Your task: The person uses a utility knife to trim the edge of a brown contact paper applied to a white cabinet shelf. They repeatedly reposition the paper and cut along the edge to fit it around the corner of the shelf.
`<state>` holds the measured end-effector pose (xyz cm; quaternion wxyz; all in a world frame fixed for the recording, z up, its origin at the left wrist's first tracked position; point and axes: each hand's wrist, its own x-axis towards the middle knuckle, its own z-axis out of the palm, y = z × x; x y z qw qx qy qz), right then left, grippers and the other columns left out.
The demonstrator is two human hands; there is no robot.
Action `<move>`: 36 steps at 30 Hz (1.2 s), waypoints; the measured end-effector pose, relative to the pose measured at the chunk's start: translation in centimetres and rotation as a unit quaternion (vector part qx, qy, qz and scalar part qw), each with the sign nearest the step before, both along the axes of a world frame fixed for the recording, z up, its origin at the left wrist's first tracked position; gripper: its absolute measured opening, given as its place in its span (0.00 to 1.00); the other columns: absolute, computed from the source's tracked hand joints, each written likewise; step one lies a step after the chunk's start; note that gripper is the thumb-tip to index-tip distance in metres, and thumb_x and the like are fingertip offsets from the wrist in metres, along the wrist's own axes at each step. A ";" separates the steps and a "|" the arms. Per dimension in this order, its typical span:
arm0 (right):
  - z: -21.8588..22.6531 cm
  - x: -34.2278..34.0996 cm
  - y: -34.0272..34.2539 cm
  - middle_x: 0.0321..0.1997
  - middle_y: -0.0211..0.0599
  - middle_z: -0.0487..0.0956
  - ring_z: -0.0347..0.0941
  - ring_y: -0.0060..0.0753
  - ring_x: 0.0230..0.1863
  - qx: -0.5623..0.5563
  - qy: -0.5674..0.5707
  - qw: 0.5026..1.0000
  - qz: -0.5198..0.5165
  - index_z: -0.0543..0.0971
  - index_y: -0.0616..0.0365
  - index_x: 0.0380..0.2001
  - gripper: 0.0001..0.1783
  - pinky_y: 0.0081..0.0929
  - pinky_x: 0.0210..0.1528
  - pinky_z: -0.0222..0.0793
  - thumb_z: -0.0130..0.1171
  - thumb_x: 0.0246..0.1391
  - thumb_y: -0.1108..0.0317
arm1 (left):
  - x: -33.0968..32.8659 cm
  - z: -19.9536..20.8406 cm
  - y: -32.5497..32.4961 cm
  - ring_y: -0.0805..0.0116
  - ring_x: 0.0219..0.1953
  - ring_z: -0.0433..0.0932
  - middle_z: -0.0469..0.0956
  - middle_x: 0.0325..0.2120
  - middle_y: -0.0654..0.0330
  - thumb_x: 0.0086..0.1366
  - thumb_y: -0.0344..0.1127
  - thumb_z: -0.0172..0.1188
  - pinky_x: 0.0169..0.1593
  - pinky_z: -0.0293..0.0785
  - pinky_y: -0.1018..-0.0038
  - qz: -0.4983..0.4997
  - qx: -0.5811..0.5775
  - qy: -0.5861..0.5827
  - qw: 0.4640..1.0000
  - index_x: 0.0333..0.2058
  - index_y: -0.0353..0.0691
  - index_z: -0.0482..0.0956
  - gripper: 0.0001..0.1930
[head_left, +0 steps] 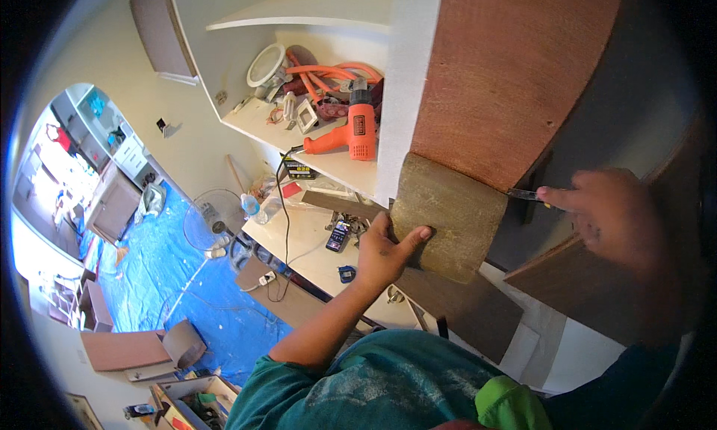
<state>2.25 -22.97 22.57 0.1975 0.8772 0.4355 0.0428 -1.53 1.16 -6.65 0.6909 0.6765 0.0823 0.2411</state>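
A greenish-brown flexible sheet (452,213) curls down from the lower edge of a reddish wood panel (515,86). My left hand (388,251) is closed on the sheet's lower left edge, its thumb lying on the face and the other fingers behind. In my right hand (612,213) is a thin-bladed knife (525,195), its tip at the right corner where the sheet meets the panel. Most of the knife's handle is hidden in the fingers, and the right hand is slightly blurred.
An orange heat gun (358,131) stands on the cabinet shelf (276,135), its cord hanging down. Below are a phone (338,236), a blue tape measure (346,274) and a water bottle (254,208). A fan (215,219) and blue floor sheeting (149,280) lie to the left. Brown boards (463,310) sit near my body.
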 end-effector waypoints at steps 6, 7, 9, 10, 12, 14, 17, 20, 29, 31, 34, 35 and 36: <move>-1.9 2.2 -3.0 0.27 0.39 0.70 0.67 0.37 0.27 0.210 0.068 0.975 0.027 0.77 0.48 0.61 0.29 0.36 0.34 0.66 0.57 0.56 0.80 | -4.2 3.9 2.8 0.61 0.43 0.79 0.80 0.40 0.47 0.54 0.46 0.77 0.50 0.75 0.66 0.153 0.215 0.029 0.964 0.53 0.29 0.69 0.36; -2.1 2.0 -3.7 0.27 0.39 0.70 0.66 0.37 0.26 0.242 0.080 0.967 0.007 0.77 0.48 0.61 0.29 0.36 0.34 0.66 0.57 0.56 0.80 | -4.1 5.2 2.6 0.59 0.45 0.79 0.79 0.42 0.47 0.54 0.43 0.77 0.51 0.74 0.65 0.191 0.303 -0.012 0.934 0.54 0.29 0.69 0.36; -2.8 2.0 -4.5 0.28 0.40 0.72 0.67 0.37 0.26 0.280 0.081 0.957 0.005 0.76 0.49 0.62 0.29 0.35 0.34 0.66 0.57 0.57 0.79 | -4.6 8.3 2.2 0.49 0.52 0.75 0.75 0.48 0.45 0.52 0.40 0.76 0.56 0.72 0.60 0.232 0.440 -0.064 0.865 0.56 0.33 0.70 0.36; -2.8 1.8 -4.8 0.29 0.41 0.73 0.69 0.37 0.27 0.284 0.066 0.956 0.016 0.75 0.51 0.62 0.28 0.35 0.35 0.67 0.56 0.58 0.79 | -4.4 9.7 1.7 0.48 0.53 0.75 0.75 0.49 0.46 0.52 0.40 0.76 0.56 0.71 0.59 0.194 0.476 -0.078 0.854 0.55 0.34 0.71 0.35; -3.5 1.8 -5.4 0.32 0.43 0.76 0.72 0.39 0.29 0.305 0.038 0.951 0.031 0.75 0.53 0.62 0.27 0.36 0.37 0.69 0.56 0.58 0.79 | -3.6 12.0 0.7 0.44 0.54 0.73 0.74 0.52 0.47 0.51 0.39 0.76 0.57 0.71 0.57 0.116 0.546 -0.101 0.823 0.55 0.36 0.72 0.34; -4.9 2.6 -5.5 0.37 0.46 0.79 0.75 0.41 0.34 0.326 0.017 0.944 0.039 0.74 0.56 0.61 0.26 0.36 0.39 0.71 0.56 0.59 0.78 | -2.9 13.4 -1.9 0.42 0.58 0.69 0.71 0.56 0.46 0.52 0.45 0.75 0.60 0.69 0.53 0.064 0.550 -0.064 0.830 0.56 0.38 0.73 0.35; -6.0 2.9 -6.0 0.42 0.49 0.81 0.79 0.43 0.40 0.341 0.000 0.940 0.022 0.74 0.58 0.61 0.25 0.37 0.44 0.74 0.56 0.59 0.77 | -1.2 13.3 -4.3 0.43 0.61 0.68 0.70 0.57 0.46 0.54 0.46 0.70 0.65 0.65 0.51 0.037 0.614 -0.058 0.787 0.61 0.38 0.70 0.37; -6.7 2.8 -6.0 0.46 0.50 0.81 0.80 0.44 0.44 0.368 0.026 0.930 0.006 0.74 0.57 0.61 0.24 0.38 0.48 0.75 0.57 0.60 0.76 | -0.5 10.3 -4.6 0.43 0.62 0.67 0.70 0.58 0.46 0.51 0.39 0.68 0.68 0.62 0.49 0.075 0.647 -0.078 0.754 0.62 0.37 0.70 0.38; -5.9 2.3 -3.2 0.41 0.44 0.81 0.80 0.39 0.41 0.268 0.112 0.957 -0.030 0.73 0.46 0.65 0.29 0.37 0.43 0.75 0.56 0.61 0.77 | -1.0 7.7 -2.5 0.44 0.65 0.66 0.68 0.62 0.46 0.48 0.34 0.65 0.70 0.57 0.48 0.037 0.637 -0.140 0.757 0.61 0.36 0.72 0.37; -6.4 2.3 -2.6 0.36 0.42 0.79 0.78 0.37 0.36 0.249 0.071 0.966 0.000 0.73 0.43 0.65 0.30 0.36 0.38 0.73 0.56 0.60 0.76 | -1.0 7.8 -2.4 0.44 0.65 0.66 0.68 0.62 0.46 0.48 0.34 0.66 0.70 0.57 0.47 0.031 0.636 -0.141 0.758 0.61 0.36 0.72 0.37; -6.9 2.1 -1.2 0.33 0.43 0.77 0.76 0.39 0.33 0.208 0.033 0.978 0.017 0.74 0.45 0.64 0.29 0.36 0.38 0.73 0.57 0.58 0.76 | -1.1 7.7 -2.1 0.44 0.65 0.66 0.68 0.62 0.46 0.49 0.34 0.65 0.70 0.57 0.47 0.027 0.633 -0.149 0.759 0.62 0.36 0.72 0.37; -6.9 2.1 -0.7 0.32 0.43 0.76 0.75 0.40 0.33 0.191 0.023 0.981 0.018 0.75 0.46 0.63 0.29 0.37 0.38 0.73 0.57 0.57 0.76 | -1.1 7.6 -2.0 0.44 0.65 0.66 0.68 0.62 0.46 0.49 0.34 0.65 0.70 0.57 0.47 0.026 0.632 -0.154 0.759 0.62 0.37 0.72 0.37; -7.1 2.2 -0.3 0.33 0.43 0.76 0.75 0.40 0.33 0.189 0.024 0.982 0.021 0.75 0.46 0.63 0.29 0.38 0.39 0.73 0.57 0.57 0.76 | -1.0 7.6 -1.9 0.44 0.65 0.66 0.68 0.62 0.46 0.49 0.35 0.65 0.70 0.57 0.47 0.025 0.633 -0.151 0.759 0.62 0.37 0.71 0.37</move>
